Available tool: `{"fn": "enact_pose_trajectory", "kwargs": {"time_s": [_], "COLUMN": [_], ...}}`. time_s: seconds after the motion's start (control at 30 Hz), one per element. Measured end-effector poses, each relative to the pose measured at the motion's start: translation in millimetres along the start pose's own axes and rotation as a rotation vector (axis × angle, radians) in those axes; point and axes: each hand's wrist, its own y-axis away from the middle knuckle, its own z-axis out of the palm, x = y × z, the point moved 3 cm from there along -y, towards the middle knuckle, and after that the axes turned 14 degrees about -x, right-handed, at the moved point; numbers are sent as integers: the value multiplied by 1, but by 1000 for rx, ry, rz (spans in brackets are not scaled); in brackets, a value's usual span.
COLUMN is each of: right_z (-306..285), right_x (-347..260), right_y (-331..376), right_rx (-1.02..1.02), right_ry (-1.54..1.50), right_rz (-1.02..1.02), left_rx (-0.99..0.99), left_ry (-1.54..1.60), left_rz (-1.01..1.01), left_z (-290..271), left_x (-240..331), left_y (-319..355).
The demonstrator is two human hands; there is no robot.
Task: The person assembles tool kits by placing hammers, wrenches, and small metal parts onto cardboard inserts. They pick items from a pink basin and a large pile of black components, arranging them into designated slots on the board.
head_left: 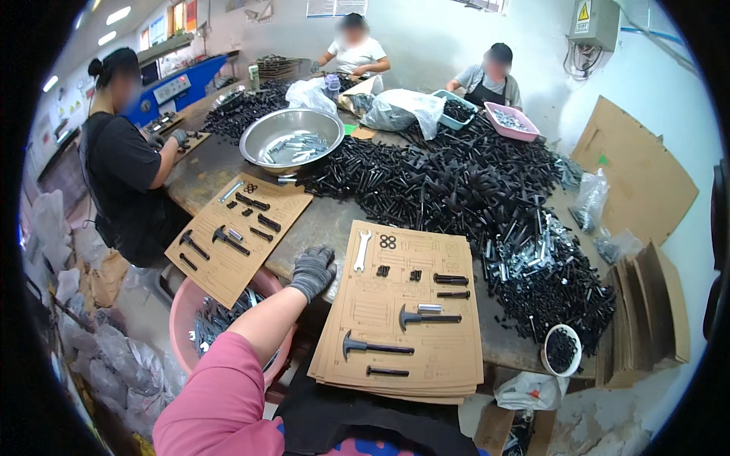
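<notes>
From the head camera, the left hand (312,271), in a grey knit glove, rests knuckles-up on the near table edge (304,235), fingers curled loosely and gripping nothing that I can see; the right hand is out of view, so its state cannot be told. Just to the right of the glove lies a stack of cardboard templates (403,365), the top sheet partly filled: a silver wrench (362,250), two black washers (388,242), small black nuts (383,270), short black bolts (450,279) and two T-shaped black bolts (372,347) sit in their outlines, while other outlines are bare. Below the forearm stands a pink basin (181,319) holding metal parts. Beyond the stack spreads a big heap of black bolts (456,182), with a steel bowl (292,129) and a second filled template (236,232) to the left. The stack overhangs the table edge, so a nudge from the gloved hand could, I judge, slide the sheets and shake the small nuts out of their places.
</notes>
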Motion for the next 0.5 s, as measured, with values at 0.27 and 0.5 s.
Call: {"fn": "enact_pose_trajectory", "kwargs": {"time_s": [0.27, 0.5], "right_z": [-1, -24], "right_x": [-19, -9], "right_y": [-64, -71], "right_rx": [-107, -189], "right_ry": [-100, -106], "right_rz": [-111, -92], "left_rx": [-59, -150], "left_ry": [-159, -180], "left_rz": [-28, -70], "left_z": [-5, 1], "left_x": [5, 3], "left_y": [7, 11]}}
